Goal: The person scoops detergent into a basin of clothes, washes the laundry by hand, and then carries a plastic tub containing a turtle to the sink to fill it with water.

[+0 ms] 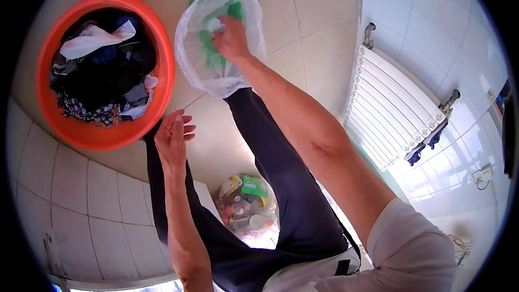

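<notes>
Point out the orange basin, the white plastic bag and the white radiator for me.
Orange basin (167,65): head view, on its rim.
White plastic bag (188,67): head view, on its side nearest the basin.
White radiator (392,105): head view, mid-panel.

beige tiled floor (319,48) | glossy white wall tiles (438,16) | white ribbed radiator (394,105)

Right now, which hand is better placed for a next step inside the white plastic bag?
Right, likely: the right hand is inside the bag, at a white item; the left hand is outside, near the orange tub.
</notes>
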The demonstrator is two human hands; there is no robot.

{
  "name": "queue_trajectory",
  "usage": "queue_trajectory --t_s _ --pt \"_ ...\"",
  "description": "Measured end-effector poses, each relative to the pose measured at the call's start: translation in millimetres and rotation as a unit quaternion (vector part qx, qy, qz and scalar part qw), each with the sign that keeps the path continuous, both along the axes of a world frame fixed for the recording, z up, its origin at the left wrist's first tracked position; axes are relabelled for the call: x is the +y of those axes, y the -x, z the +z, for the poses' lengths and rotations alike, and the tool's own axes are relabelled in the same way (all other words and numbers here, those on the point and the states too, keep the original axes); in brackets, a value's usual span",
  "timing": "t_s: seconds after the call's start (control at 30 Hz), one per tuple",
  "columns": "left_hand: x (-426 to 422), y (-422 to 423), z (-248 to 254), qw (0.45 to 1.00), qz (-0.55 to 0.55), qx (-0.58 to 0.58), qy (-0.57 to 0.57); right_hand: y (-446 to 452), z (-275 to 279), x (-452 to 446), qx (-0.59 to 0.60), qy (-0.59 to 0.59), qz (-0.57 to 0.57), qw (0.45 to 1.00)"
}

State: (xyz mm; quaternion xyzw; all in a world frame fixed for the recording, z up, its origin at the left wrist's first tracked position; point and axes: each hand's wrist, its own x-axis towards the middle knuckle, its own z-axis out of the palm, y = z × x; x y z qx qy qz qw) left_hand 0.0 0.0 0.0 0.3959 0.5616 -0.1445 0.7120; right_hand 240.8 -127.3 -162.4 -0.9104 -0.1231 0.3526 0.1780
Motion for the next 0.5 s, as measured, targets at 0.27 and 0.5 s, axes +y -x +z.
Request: queue_trajectory --t_s 0.27,0.5 --pt "3.8 -2.8 -6.6 1.0 0.006 -0.008 -0.011 4.7 8.1 6.4 -0.108 -0.078 -0.089 0.987" --pt "1.8 -1.3 -1.1 1.0 0.0 -0.005 -0.002 12.4 -1.2 -12.2 -0.132 -0.028 0.005 0.991"
